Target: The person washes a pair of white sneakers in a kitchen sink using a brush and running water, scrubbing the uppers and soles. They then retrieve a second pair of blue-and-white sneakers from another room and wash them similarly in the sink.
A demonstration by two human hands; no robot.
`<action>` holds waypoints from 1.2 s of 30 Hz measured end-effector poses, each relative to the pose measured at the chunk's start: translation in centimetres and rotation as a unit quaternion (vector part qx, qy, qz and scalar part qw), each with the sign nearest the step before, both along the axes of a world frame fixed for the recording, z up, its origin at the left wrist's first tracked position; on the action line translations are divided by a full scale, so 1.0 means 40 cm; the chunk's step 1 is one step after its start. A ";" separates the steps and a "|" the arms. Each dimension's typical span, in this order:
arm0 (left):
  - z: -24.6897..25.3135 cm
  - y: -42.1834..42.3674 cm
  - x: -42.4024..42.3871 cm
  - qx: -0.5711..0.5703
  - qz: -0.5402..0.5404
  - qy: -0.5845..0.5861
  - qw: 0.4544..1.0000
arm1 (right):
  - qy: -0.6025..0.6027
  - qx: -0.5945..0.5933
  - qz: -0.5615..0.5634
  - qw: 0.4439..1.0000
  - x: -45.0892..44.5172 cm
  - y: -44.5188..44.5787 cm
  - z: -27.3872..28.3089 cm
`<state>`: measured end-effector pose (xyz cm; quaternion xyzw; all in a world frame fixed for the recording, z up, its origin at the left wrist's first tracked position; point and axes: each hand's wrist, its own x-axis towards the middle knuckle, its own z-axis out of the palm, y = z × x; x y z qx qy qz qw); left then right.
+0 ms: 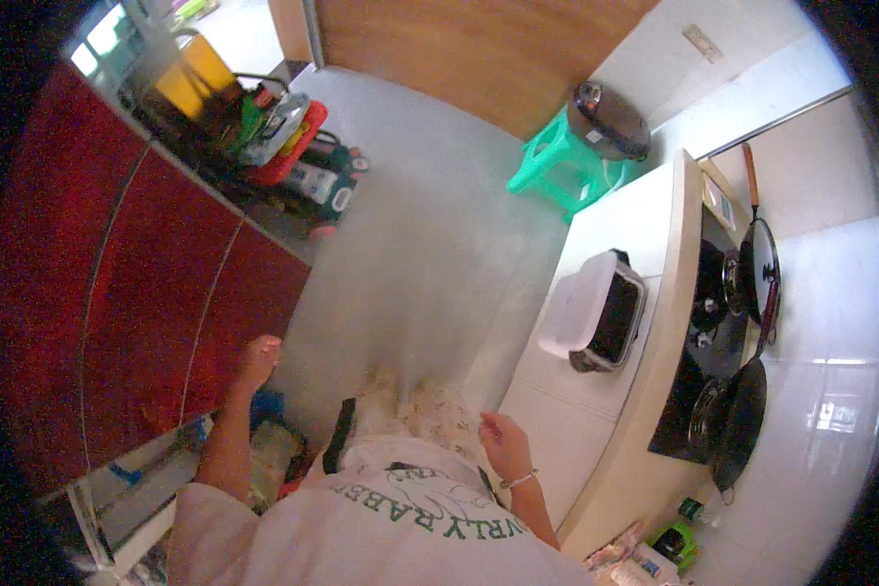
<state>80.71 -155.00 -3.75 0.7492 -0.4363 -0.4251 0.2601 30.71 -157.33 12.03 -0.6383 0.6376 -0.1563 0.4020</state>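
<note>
My left hand [261, 360] is held out beside the red glossy cabinet [168, 293], with its fingers curled in and nothing visible in it. Lower on the right, my right hand [507, 442] hangs near the white cabinet front [557, 395] under the counter. Its fingers are curled too, no object shows in them, and a bracelet [520, 480] circles the wrist. Between the hands are my printed light shirt [410, 505] and patterned trousers [425, 417]. A dark bin [619, 322] with a pale lid [575, 308] is fixed to the cabinet front, ahead of my right hand.
On the counter, a black gas hob [692, 366] carries a lidded pan [762, 271] and a wok [740, 425]. A dark cooker [608, 124] sits on a green plastic stool [557, 168]. Far left, a rack holds a red tray [293, 154]. A wooden door [469, 51] stands ahead.
</note>
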 end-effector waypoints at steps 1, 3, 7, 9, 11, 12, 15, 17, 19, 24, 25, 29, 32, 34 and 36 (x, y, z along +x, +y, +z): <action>0.050 -0.125 -0.028 0.011 -0.078 -0.035 0.996 | 0.014 -0.003 -0.020 1.000 -0.023 -0.038 -0.008; 0.055 -0.256 -0.029 0.013 -0.203 0.007 0.979 | 0.030 -0.011 -0.042 0.999 -0.046 -0.108 -0.032; -0.142 -0.214 -0.049 0.176 -0.313 0.061 0.931 | 0.004 0.036 -0.035 0.999 -0.038 -0.316 -0.094; -0.139 -0.198 -0.099 0.250 -0.236 0.078 0.936 | -0.026 0.013 0.001 1.000 -0.042 -0.472 -0.145; -0.060 -0.237 -0.136 0.268 -0.124 0.128 0.947 | 0.015 0.028 0.030 0.999 0.020 -0.661 -0.092; -0.018 -0.266 -0.137 0.271 -0.081 0.157 0.946 | 0.052 0.009 0.082 0.995 0.035 -0.738 -0.112; 0.052 -0.390 -0.130 0.234 0.038 0.306 0.922 | -0.033 -0.118 0.121 0.985 0.109 -0.987 -0.082; 0.112 -0.493 -0.134 0.231 0.071 0.303 0.922 | -0.069 -0.123 0.159 0.977 0.191 -1.142 -0.030; 0.184 -0.639 -0.130 0.260 0.054 0.198 0.944 | -0.040 -0.103 0.187 0.976 0.239 -1.263 -0.019; 0.041 -0.903 0.044 -0.068 -0.362 -0.171 0.914 | 0.049 -0.115 0.212 0.969 0.330 -1.444 -0.069; -0.075 -0.925 0.072 -0.053 -0.370 -0.142 0.916 | 0.094 -0.088 0.214 0.968 0.326 -1.469 -0.079; -0.066 -1.174 0.082 0.085 -0.362 -0.045 0.927 | 0.126 -0.037 0.184 0.974 0.318 -1.518 -0.085; 0.027 -1.318 0.129 0.147 -0.244 0.053 0.957 | 0.118 0.017 0.159 0.980 0.356 -1.583 -0.075; 0.020 -1.388 0.151 0.141 -0.146 0.139 0.969 | 0.119 0.056 0.152 0.980 0.379 -1.651 -0.087; 0.014 -1.452 0.145 0.129 -0.037 0.224 0.965 | 0.101 0.077 0.169 0.977 0.367 -1.735 -0.126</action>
